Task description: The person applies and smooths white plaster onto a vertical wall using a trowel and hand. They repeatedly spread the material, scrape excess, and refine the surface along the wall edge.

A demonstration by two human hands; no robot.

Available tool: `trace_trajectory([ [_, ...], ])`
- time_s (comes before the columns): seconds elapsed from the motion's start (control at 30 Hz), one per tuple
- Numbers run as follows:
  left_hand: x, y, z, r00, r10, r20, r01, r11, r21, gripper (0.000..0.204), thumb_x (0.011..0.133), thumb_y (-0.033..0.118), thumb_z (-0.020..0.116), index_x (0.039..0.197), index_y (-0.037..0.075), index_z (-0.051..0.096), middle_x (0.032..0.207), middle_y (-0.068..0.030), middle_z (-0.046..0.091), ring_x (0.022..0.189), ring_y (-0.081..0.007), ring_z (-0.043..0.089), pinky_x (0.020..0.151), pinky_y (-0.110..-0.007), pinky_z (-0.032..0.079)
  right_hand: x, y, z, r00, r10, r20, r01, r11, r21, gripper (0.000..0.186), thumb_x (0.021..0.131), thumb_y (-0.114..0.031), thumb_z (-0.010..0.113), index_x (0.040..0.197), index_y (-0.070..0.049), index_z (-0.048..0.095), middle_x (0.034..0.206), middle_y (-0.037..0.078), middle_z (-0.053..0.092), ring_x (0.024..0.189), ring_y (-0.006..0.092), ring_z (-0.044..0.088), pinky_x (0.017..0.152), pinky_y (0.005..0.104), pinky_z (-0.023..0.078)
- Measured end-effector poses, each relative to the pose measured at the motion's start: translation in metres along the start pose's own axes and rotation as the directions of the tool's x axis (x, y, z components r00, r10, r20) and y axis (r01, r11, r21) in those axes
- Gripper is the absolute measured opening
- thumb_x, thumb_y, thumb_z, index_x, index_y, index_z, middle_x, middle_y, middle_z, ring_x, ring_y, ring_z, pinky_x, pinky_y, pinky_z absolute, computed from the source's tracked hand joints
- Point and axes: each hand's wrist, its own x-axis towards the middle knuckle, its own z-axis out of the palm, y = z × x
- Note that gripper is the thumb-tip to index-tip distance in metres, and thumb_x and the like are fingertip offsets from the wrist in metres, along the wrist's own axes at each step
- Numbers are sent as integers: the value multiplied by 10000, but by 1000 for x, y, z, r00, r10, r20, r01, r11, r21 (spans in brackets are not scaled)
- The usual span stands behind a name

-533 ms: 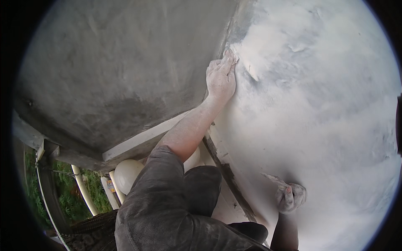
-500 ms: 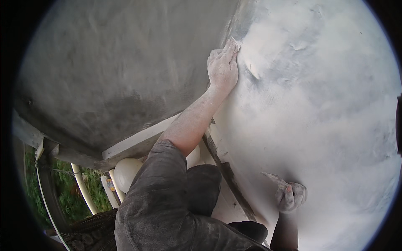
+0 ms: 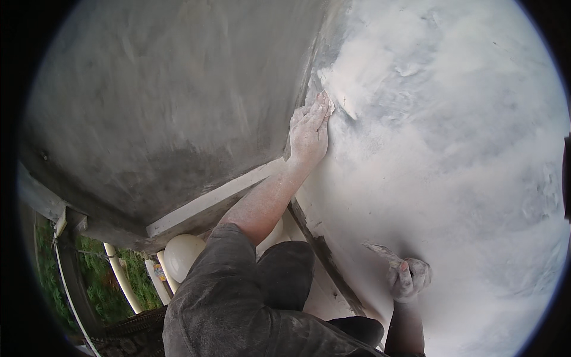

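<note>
Pale dust coats my left hand (image 3: pixel 308 132), which is stretched up along the corner where a grey wall (image 3: pixel 178 89) meets a white-smeared wall (image 3: pixel 464 149). Its fingers press a small thin whitish sheet (image 3: pixel 330 105) flat against the white-smeared surface; the sheet resembles sandpaper, mostly hidden by the fingers. Lower down on the right, my right hand (image 3: pixel 409 279) is curled near the same wall. A thin, flat, dust-coated piece (image 3: pixel 382 252) juts from its fingers toward the left; I cannot make out its exact kind.
A pale ledge (image 3: pixel 208 199) runs below the grey wall. A dark strip (image 3: pixel 324 253) slants down along the white wall's lower edge. Round white objects (image 3: pixel 182 256) sit behind my grey sleeve (image 3: pixel 220 297). Pale poles (image 3: pixel 123 278) and green plants (image 3: pixel 98 279) are at the lower left.
My left hand has slid down along the corner with the whitish sheet. The right hand has hardly moved, still holding the thin flat piece.
</note>
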Motion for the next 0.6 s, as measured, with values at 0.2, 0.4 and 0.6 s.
trace_trajectory([
  [0.2, 3, 6, 2, 999, 3, -35, -1, 998, 62, 299, 1018, 133, 627, 1300, 89, 714, 1192, -38, 755, 1000, -236, 595, 961, -323, 482, -2, 1, 2, 999, -21, 30, 21, 1000, -14, 727, 889, -88, 700, 1555, -235, 447, 881, -7, 556, 687, 150, 550, 563, 292, 409],
  [0.4, 5, 10, 3, 999, 28, -25, -28, 1000, 9, 289, 1021, 135, 631, 1293, 98, 720, 1215, -20, 754, 1002, -233, 586, 969, -300, 480, -1, 0, 1, 997, -52, 61, 49, 998, 40, 698, 904, -62, 668, 1545, -201, 430, 902, 35, 553, 694, 188, 568, 595, 336, 465],
  [0.6, 2, 11, 6, 996, 53, -75, -61, 993, -105, 269, 1025, 128, 622, 1268, 88, 731, 1192, -33, 763, 1040, -232, 587, 978, -303, 485, 3, 0, 2, 998, -41, 46, 40, 999, 8, 703, 933, -111, 705, 1566, -236, 427, 866, -10, 539, 651, 136, 528, 549, 285, 432],
])
